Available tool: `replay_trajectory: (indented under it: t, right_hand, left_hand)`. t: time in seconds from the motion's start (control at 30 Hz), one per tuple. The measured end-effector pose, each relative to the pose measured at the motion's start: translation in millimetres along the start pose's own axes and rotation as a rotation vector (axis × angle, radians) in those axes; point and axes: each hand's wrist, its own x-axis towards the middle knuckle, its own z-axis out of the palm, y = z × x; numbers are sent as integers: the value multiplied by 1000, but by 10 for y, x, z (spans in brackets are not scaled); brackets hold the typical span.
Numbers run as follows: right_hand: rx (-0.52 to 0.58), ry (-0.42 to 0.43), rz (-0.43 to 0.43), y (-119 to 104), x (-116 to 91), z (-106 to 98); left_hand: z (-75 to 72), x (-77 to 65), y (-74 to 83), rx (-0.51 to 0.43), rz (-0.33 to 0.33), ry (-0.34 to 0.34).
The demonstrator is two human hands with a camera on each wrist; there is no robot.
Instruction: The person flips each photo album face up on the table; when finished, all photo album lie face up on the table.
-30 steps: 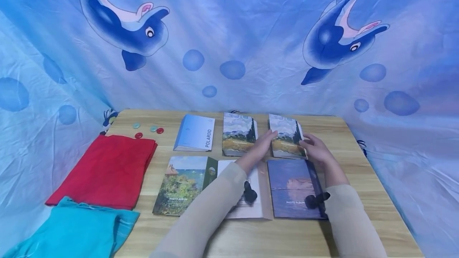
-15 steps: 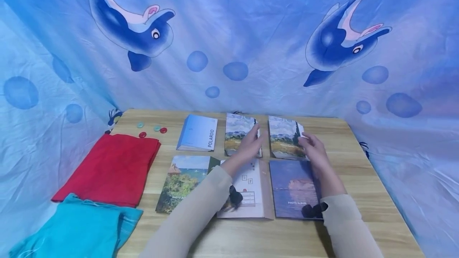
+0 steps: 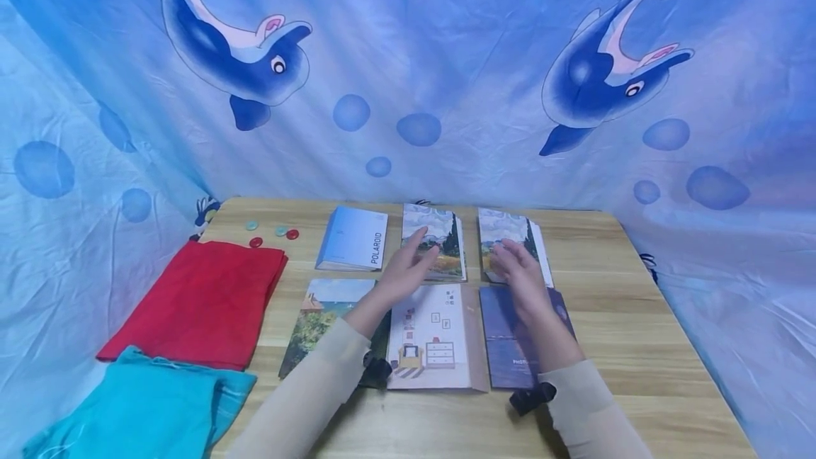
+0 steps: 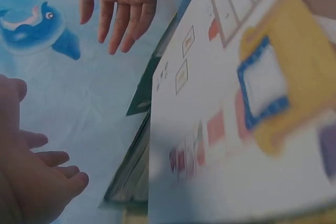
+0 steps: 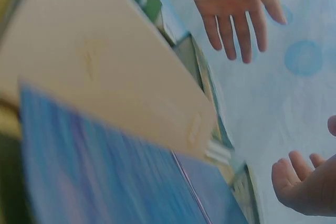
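My left hand (image 3: 408, 268) hovers with loose, spread fingers, overlapping the middle photo album with a wheat-field painting (image 3: 451, 257) in the head view. My right hand (image 3: 524, 276), also holding nothing, is in front of the matching wheat-field album (image 3: 496, 224) to the right. Below the hands lie a white album with a drawn bedroom (image 3: 440, 324) and a purple seascape album (image 3: 503, 335), partly covered by my right wrist. A garden-and-sea album (image 3: 315, 321) is partly behind my left forearm. Both wrist views show the two palms facing each other, apart, with a gap between.
A blue Polaroid album (image 3: 352, 238) stands at the back left of the row. Several red and mint buttons (image 3: 292, 234) lie farther left. A red cloth (image 3: 197, 303) and a turquoise cloth (image 3: 140, 409) cover the left side. A dolphin-print curtain (image 3: 408, 76) hangs behind the table.
My left hand has moved off the right wheat-field album toward the left and nearer. My right hand has let go of that album's right edge and come left, in front of its cover.
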Motion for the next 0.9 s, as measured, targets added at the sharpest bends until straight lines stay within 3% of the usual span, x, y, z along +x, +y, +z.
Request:
replay_trajectory:
  t: [0.27, 0.63, 0.9]
  right_hand:
    - [72, -109, -36, 65, -90, 382]
    - [42, -145, -12, 176, -210, 806]
    - [-7, -136, -48, 230, -258, 1001]
  left_hand:
    - [-254, -304, -208, -7, -17, 62]
    - [-527, -713, -503, 69, -7, 100]
    - [-665, -1117, -675, 133, -37, 36]
